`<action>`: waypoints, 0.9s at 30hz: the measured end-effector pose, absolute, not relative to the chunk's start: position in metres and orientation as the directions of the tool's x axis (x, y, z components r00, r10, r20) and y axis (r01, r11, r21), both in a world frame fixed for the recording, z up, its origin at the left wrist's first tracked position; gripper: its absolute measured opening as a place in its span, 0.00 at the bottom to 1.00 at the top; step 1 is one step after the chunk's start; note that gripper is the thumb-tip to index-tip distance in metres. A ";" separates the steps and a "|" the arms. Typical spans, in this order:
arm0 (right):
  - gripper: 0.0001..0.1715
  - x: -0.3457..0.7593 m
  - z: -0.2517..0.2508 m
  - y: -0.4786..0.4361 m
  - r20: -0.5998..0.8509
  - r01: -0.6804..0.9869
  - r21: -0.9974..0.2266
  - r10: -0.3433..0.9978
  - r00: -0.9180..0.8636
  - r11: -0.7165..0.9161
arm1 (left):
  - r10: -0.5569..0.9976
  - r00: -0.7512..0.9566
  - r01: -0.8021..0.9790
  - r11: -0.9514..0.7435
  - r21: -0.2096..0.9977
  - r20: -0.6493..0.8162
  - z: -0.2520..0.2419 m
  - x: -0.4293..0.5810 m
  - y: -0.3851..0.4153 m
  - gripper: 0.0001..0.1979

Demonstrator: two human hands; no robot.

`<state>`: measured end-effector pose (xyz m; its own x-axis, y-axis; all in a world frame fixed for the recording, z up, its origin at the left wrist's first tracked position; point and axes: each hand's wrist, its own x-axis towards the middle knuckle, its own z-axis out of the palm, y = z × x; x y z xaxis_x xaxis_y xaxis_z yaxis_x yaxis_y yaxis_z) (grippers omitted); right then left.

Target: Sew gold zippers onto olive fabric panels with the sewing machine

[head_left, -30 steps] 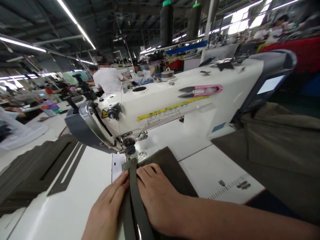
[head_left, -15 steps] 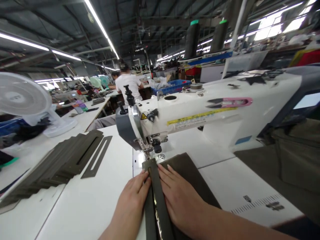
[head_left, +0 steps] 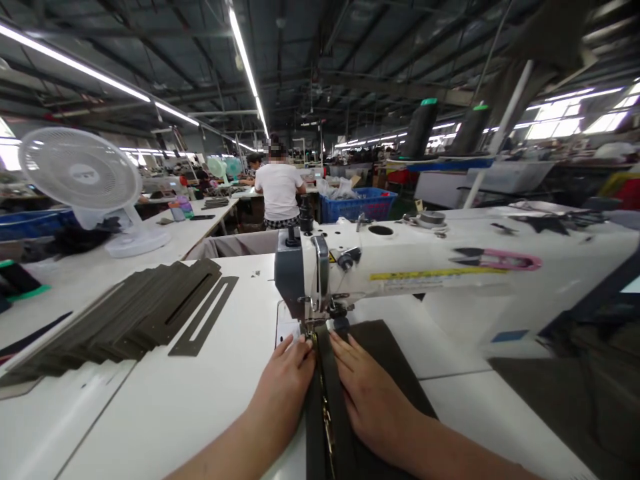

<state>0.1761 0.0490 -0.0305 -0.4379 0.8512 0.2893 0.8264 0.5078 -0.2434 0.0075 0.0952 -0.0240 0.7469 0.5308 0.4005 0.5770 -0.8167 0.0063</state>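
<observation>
A white sewing machine [head_left: 410, 267] stands before me, its needle and presser foot [head_left: 314, 323] low over the cloth. Running under the foot is a dark olive slotted strip [head_left: 341, 420], with a shiny gold-toothed zipper [head_left: 326, 417] showing in its slot. My left hand [head_left: 285, 377] rests along the strip's left side, fingers laid out close to the foot. To the right of the zipper, my right hand [head_left: 373, 393] lies flat, fingers stretched forward on the strip. Beneath that hand spreads a larger dark olive panel [head_left: 390, 353]. The strip's far end is hidden at the foot.
Left on the table are a fanned stack of dark slotted pieces [head_left: 135, 313] and a single slotted piece [head_left: 205, 317]. A white fan [head_left: 83, 170] stands beyond. Pink-handled thread snips [head_left: 515, 260] lie on the machine arm. Farther back are a person [head_left: 280, 187] and a blue crate [head_left: 357, 205].
The strip and zipper have moved forward, and the strip's far end now sits under the presser foot. Both hands stay on the work. My view has turned left and tilted up.
</observation>
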 end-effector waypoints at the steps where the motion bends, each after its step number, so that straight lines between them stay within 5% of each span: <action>1: 0.31 0.177 -0.030 0.049 0.287 0.823 -0.243 0.849 -0.444 0.513 | 0.534 0.746 0.579 -0.815 0.009 0.398 -0.025 0.007 0.096 0.13; 27: 0.31 0.178 -0.024 0.047 0.257 0.812 -0.229 0.838 -0.481 0.536 | 0.485 0.740 0.577 -0.814 -0.068 0.467 -0.026 0.009 0.091 0.13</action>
